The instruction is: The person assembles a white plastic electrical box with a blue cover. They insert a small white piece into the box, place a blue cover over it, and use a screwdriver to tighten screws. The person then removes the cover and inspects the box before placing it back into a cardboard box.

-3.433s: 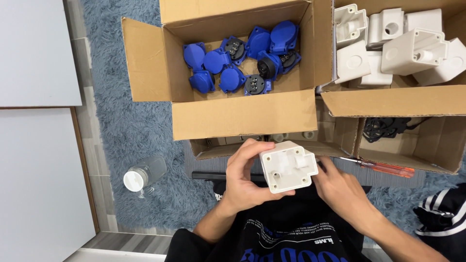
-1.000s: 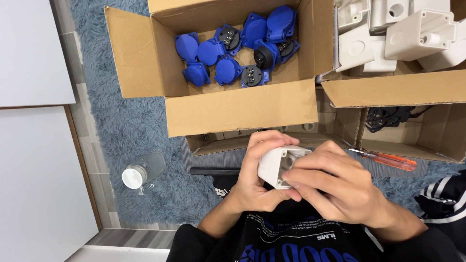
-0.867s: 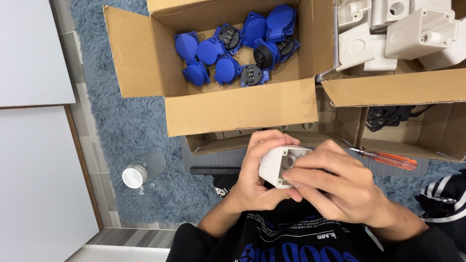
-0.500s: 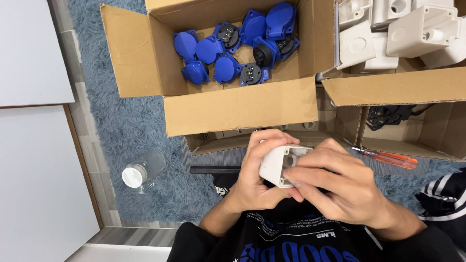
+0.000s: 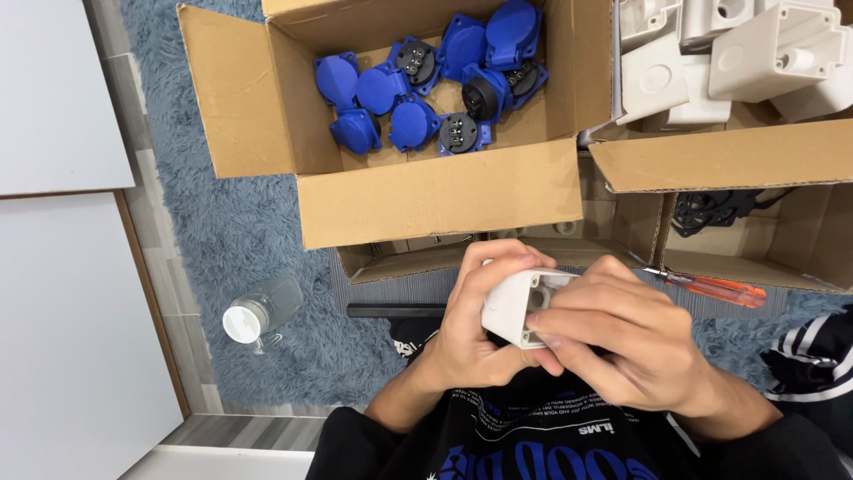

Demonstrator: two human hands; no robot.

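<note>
Both our hands, left hand and right hand, clasp a white plastic housing; blue sockets lie boxed at twelve o'clock.

matt white plastic housing, glossy blue plastic sockets, rough brown cardboard box, shaggy grey-blue rug.

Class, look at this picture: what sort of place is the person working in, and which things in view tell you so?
Probably a home floor used as a small assembly spot: a shaggy blue-grey rug, open cardboard boxes of blue socket parts and white housings, and an orange-handled screwdriver lying nearby.
</note>
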